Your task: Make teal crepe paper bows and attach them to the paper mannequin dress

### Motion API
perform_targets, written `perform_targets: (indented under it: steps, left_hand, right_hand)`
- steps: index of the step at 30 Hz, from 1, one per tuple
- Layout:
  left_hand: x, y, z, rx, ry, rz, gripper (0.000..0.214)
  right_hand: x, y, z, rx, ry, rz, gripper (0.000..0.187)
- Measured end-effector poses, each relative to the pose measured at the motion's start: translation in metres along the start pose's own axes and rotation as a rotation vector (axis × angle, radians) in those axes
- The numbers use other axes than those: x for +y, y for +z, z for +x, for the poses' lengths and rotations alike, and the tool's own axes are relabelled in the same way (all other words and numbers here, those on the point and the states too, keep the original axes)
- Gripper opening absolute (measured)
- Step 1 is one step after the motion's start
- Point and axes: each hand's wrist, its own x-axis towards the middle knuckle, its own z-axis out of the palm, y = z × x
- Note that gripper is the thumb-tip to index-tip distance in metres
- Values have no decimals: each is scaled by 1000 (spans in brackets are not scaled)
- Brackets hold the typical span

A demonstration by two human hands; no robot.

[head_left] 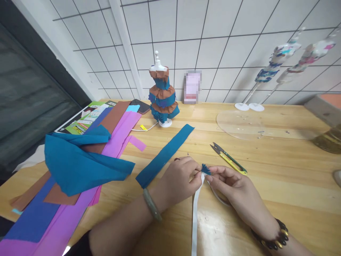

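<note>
My left hand (177, 179), with a jade-coloured bangle at its wrist, is closed in a pinch at the left edge of a small pleated teal crepe paper fan (205, 169). From the other side, my right hand (234, 186) pinches the fan's right edge between thumb and fingers. A narrow white strip of tape (195, 213) hangs from just under the fan towards the table's front edge. Part of a pale ring, perhaps the tape roll (218, 197), shows beneath my right hand. Behind my left hand lies a flat teal crepe paper strip (165, 156).
Yellow-green thread snips (229, 158) lie beyond my right hand. A small dress form (163, 94) in brown and teal paper stands at the back. Crepe paper sheets (82, 163) pile up left. Two decorated forms (277, 60) lean right, beside a clear disc (239, 124).
</note>
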Motion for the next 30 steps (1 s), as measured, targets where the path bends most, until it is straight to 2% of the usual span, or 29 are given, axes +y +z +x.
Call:
perform_targets:
  steps: [4, 9, 14, 18, 21, 30]
  left_hand:
    - [0, 0, -1, -47, -145, -149, 8]
    - [-2, 3, 0, -41, -274, -365, 7]
    - [-7, 6, 0, -45, -394, -576, 4]
    - [-9, 5, 3, -144, -546, -793, 6]
    - [-6, 1, 6, -204, -622, -822, 5]
    - [-14, 1, 5, -177, -630, -875, 9]
  right_hand:
    - [0, 2, -3, -25, -72, -67, 29]
    - [7, 8, -3, -37, -358, -184, 13]
    - [9, 9, -5, -31, -385, -209, 12]
    - [6, 10, -6, -48, -502, -317, 6]
    - [5, 11, -8, -66, -572, -382, 11]
    - [6, 7, -8, -184, -571, -589, 16]
